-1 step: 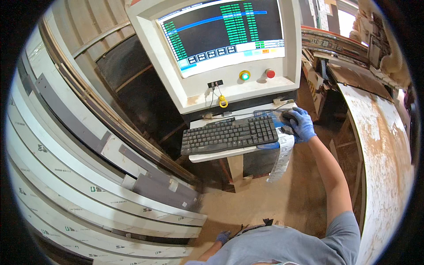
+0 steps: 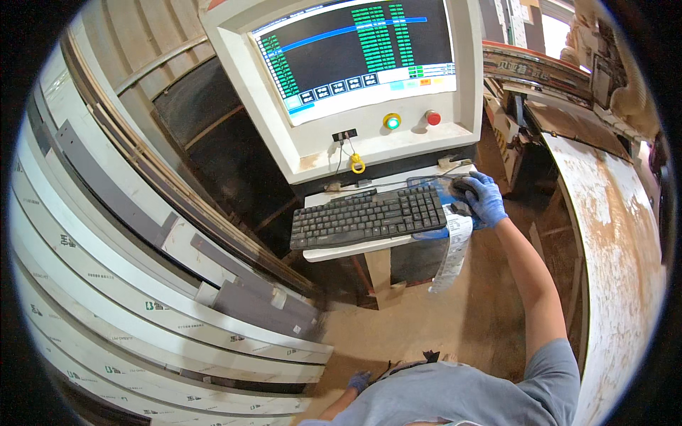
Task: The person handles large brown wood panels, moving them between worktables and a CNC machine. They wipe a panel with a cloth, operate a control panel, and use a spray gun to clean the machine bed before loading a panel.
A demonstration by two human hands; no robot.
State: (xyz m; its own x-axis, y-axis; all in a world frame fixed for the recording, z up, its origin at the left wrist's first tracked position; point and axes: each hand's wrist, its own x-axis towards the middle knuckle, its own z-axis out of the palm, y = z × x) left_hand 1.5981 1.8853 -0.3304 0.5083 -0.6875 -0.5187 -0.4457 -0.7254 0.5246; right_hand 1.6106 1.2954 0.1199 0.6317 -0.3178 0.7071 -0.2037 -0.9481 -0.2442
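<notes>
My right hand [image 2: 487, 201], in a blue glove, is closed over a black computer mouse [image 2: 462, 187] at the right end of a small white shelf [image 2: 334, 251]. Left of it lies a dusty black keyboard [image 2: 369, 216], untouched. A strip of printed white paper [image 2: 455, 245] hangs over the shelf's front edge beside the mouse. My left hand [image 2: 360, 381], gloved too, is low by my waist, away from the shelf; its fingers are too small and partly hidden to read. Above the shelf, a lit screen [image 2: 334, 53] shows green rows with one blue highlighted line.
The pale console housing [image 2: 312, 157] carries a glowing green button [image 2: 391, 121], a red knob [image 2: 433, 118] and a yellow ring [image 2: 357, 164] on a cord. Stacked white boards [image 2: 142, 312] fill the left side. A sawdust-covered white panel [image 2: 604, 227] runs along the right.
</notes>
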